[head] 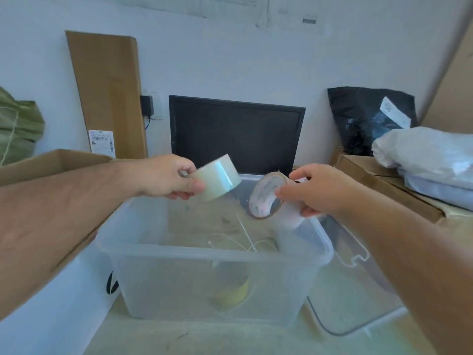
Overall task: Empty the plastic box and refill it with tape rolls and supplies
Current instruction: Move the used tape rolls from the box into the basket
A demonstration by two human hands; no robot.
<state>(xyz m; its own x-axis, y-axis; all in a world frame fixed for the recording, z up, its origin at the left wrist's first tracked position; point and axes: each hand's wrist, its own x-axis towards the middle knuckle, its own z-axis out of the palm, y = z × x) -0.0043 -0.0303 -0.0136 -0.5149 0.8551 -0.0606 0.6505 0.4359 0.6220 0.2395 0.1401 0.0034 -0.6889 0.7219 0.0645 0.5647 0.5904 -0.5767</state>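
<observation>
Now: plastic box (212, 255) sits open-topped at centre, its lid (358, 311) lying just beside the right wall. Monitor (235, 134) stands behind the far rim and a cardboard box (51, 162) crowds the left wall. Left hand (163, 178) grip pinches a clear tape roll (218, 181) over the far-left rim. Right hand (316, 192) grip holds a second tape roll (265, 197) over the far-right corner. Yellowish roll (234, 290) and cable ties (245, 235) lie inside.
</observation>
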